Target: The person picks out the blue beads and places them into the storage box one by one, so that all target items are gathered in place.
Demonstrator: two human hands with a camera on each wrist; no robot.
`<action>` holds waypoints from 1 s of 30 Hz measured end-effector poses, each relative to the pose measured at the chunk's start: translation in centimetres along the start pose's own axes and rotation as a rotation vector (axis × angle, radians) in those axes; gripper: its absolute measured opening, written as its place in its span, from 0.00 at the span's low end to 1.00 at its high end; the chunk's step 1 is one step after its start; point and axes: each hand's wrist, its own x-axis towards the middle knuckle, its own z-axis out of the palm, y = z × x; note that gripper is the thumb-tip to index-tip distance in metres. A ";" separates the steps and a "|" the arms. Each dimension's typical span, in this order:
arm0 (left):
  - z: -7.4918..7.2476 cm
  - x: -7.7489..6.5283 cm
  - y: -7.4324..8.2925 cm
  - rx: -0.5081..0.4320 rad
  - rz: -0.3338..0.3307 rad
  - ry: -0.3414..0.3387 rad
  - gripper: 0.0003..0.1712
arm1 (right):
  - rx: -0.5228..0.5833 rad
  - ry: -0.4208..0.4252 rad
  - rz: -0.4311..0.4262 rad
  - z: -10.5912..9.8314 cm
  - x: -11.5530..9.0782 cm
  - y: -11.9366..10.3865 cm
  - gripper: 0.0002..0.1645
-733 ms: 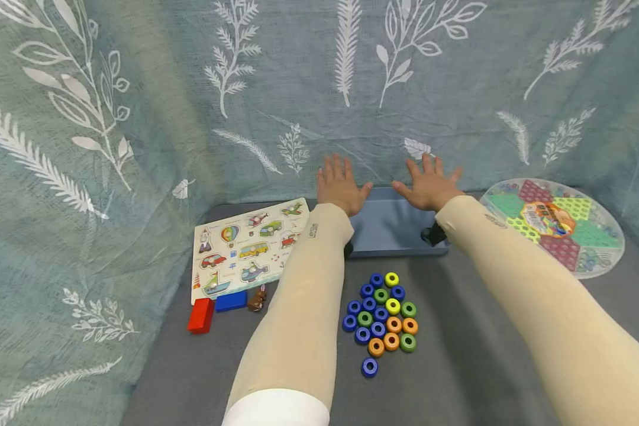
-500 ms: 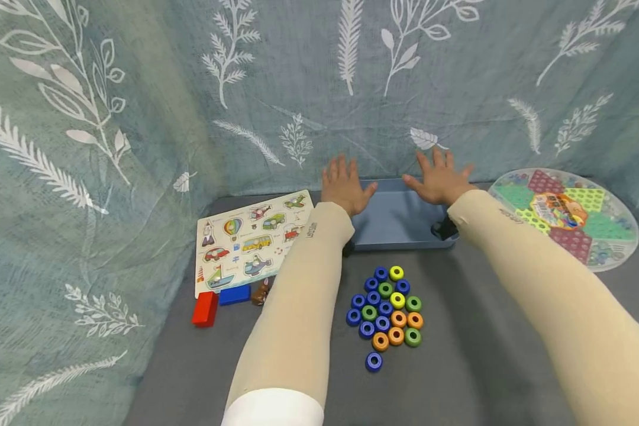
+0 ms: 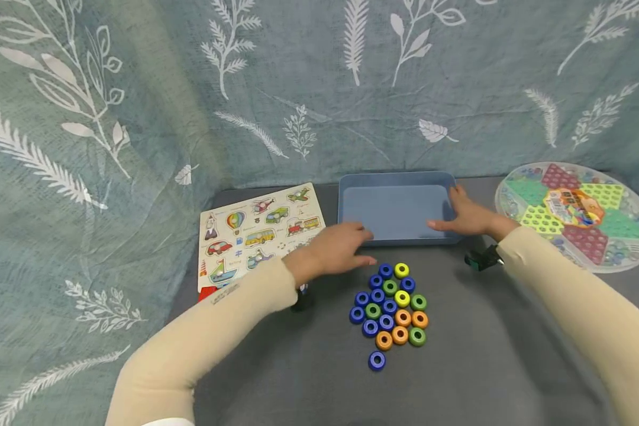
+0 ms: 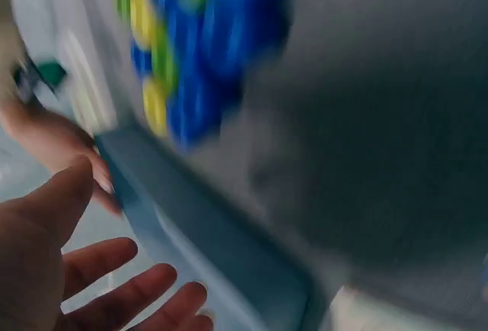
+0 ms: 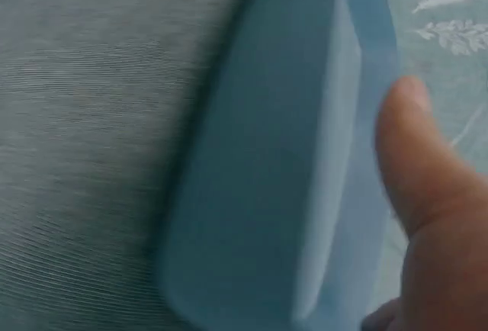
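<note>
A shallow blue-grey tray (image 3: pixel 396 210) sits at the back of the dark table against the cloth. My left hand (image 3: pixel 332 248) hovers by its front left corner, fingers spread loosely and holding nothing, as the left wrist view also shows. At the tray's right end is my right hand (image 3: pixel 465 214), with the thumb extended over the front corner; whether it touches the rim cannot be told. In the right wrist view the thumb (image 5: pixel 415 155) stands out straight beside the tray wall (image 5: pixel 252 163). Blue, green, yellow and orange ring-shaped beads (image 3: pixel 386 322) lie clustered in front of the tray.
A wooden picture puzzle board (image 3: pixel 258 236) with vehicles lies left of the tray. Partly behind the left sleeve is a red block (image 3: pixel 207 291). On the right rests a round clear-covered game board (image 3: pixel 575 216). Patterned cloth (image 3: pixel 319 89) hangs behind everything.
Both hands have come back and down from above the tray, the left to its front left corner, the right to its right end. The view has shifted slightly; the beads and tray stay put.
</note>
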 end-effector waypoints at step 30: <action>7.9 -7.4 2.1 -0.225 0.141 0.259 0.12 | 0.039 0.041 -0.073 2.3 -2.0 2.0 0.74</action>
